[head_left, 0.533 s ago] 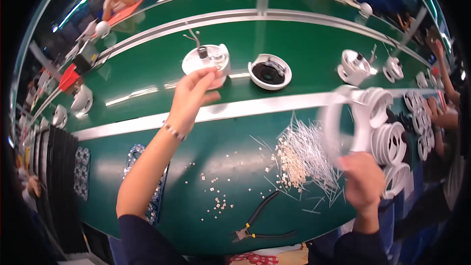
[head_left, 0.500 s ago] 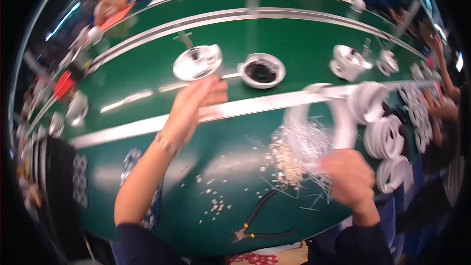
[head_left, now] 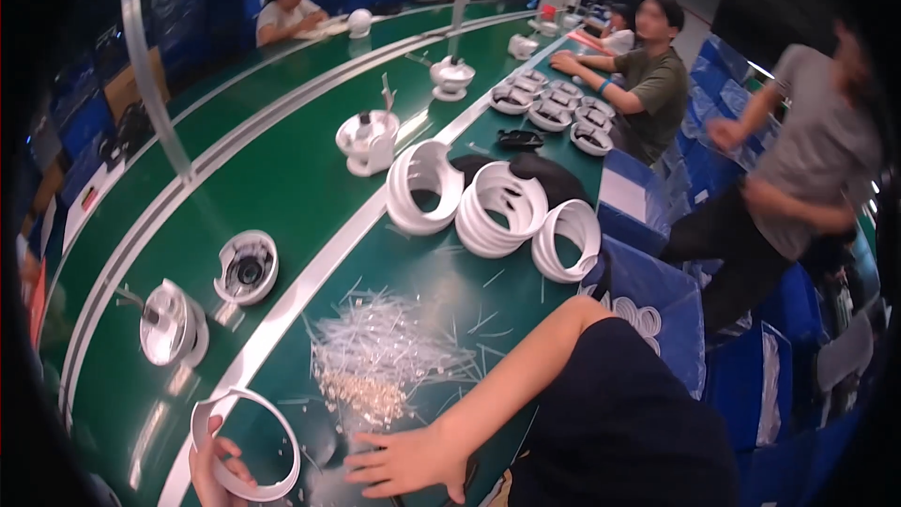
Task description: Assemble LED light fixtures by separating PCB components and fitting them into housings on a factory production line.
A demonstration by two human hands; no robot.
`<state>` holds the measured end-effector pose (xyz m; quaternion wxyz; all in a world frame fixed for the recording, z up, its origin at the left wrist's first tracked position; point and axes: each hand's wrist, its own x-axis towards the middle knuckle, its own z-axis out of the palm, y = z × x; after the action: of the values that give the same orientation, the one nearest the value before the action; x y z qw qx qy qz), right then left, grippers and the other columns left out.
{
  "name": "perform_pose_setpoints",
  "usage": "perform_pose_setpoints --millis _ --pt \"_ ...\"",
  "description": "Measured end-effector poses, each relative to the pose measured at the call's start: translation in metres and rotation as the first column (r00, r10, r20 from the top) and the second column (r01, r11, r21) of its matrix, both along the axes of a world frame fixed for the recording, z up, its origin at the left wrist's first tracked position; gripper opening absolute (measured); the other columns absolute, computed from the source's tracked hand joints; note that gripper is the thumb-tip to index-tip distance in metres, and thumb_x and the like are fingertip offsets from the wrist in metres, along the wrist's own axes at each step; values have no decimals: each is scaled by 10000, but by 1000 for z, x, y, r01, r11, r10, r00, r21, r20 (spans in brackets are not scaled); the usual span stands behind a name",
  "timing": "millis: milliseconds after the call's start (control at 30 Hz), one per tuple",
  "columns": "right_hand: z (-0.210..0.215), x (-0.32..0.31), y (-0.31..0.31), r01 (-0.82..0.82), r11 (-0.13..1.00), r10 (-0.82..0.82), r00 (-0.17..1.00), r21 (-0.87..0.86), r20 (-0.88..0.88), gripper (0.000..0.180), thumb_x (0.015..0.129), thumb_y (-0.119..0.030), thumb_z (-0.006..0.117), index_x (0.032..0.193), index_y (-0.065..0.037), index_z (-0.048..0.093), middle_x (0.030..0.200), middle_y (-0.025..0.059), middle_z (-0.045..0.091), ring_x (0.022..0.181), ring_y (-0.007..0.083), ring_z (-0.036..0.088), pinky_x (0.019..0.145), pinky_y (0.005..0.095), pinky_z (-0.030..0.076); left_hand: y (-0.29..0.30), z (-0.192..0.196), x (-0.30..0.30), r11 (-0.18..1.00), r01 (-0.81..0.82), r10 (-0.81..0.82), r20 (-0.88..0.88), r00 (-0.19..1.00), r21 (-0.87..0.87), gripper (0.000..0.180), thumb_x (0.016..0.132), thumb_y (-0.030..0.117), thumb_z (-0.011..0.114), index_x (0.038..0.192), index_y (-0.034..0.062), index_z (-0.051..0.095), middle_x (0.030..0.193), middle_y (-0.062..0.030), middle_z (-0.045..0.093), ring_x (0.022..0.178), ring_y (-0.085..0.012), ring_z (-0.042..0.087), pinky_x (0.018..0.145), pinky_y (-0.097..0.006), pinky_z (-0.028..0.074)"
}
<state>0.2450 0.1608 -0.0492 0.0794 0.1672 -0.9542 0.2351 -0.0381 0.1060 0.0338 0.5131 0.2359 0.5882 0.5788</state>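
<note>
My left hand (head_left: 214,469) holds a white plastic ring (head_left: 289,441) by its left side, fingers curled through the opening. The ring is tilted up above the bench's near left part. My right hand (head_left: 413,460) is stretched out with fingers spread, low over the green bench top and to the right of the ring; whether it touches the surface I cannot tell. Just beyond it lies a heap of small beige pieces (head_left: 366,396), and behind that a loose pile of thin clear strips (head_left: 389,333). Both forearms are partly in view.
Stacks of white rings (head_left: 502,207) stand farther right. On the green conveyor (head_left: 310,160) left of the metal rail sit white housings (head_left: 174,324) and a round part with a dark centre (head_left: 249,268). Blue bins (head_left: 657,305) stand at right. A co-worker (head_left: 648,84) sits beyond; another person walks nearby.
The view has swung to the right. My left hand, raised without the ring before, now grips the white ring. My right hand has gone from closed beside the strips to spread out nearer me.
</note>
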Motion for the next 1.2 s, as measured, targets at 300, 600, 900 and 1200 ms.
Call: perform_pose_setpoints --millis 300,600,900,1200 --pt "46 9 -14 -120 965 54 960 231 275 1006 559 -423 757 1345 32 324 1409 245 290 1304 403 284 1064 591 131 -5 25 21 998 42 -43 7 999 48 371 948 241 426 1207 -24 428 718 -78 554 404 -138 541 328 -246 455" --pt "76 20 -10 -22 955 -88 932 297 351 1020 526 -413 792 1349 -16 339 1387 197 336 1267 372 337 1048 546 232 -11 50 4 978 -41 56 -66 996 203 429 955 246 417 1251 -63 396 742 -51 540 427 -95 510 360 -203 424" --pt "68 15 -5 6 936 -46 993 351 107 470 763 -218 533 1178 3 526 1178 162 533 1121 323 480 1013 513 310 -19 68 -10 963 -105 130 -85 988 250 459 953 234 420 1286 -76 366 772 -35 527 473 -78 515 385 -193 450" --pt "92 10 40 180 888 -126 980 423 -153 337 779 -188 530 1093 -74 579 976 86 546 1036 266 534 988 464 354 -1 45 -58 976 -4 49 -199 979 217 471 939 311 477 1241 -47 428 834 -63 585 588 -95 596 489 -201 542"
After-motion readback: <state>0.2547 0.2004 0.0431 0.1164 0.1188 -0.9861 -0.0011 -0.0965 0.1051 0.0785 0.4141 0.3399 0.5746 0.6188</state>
